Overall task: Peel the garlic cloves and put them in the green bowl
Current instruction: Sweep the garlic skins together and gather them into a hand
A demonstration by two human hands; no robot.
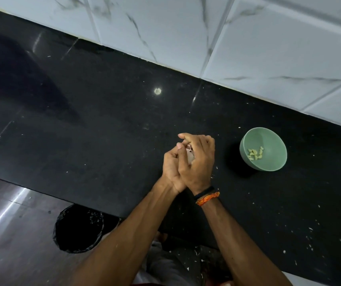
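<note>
My left hand (172, 169) and my right hand (199, 162) are pressed together above the black counter (103, 124), fingers curled round a small garlic clove (189, 155) of which only a pale sliver shows between them. My right fingers pinch at its top. To the right on the counter stands the green bowl (272, 162), with several peeled pale yellow cloves (255, 154) lying in its bottom. The bowl is about a hand's width from my right hand.
White flakes of garlic skin (310, 246) lie scattered on the counter, mostly at the near right. A black-lined bin (78, 230) stands on the floor below the counter's front edge. A white marbled tile wall (248, 48) runs behind the counter.
</note>
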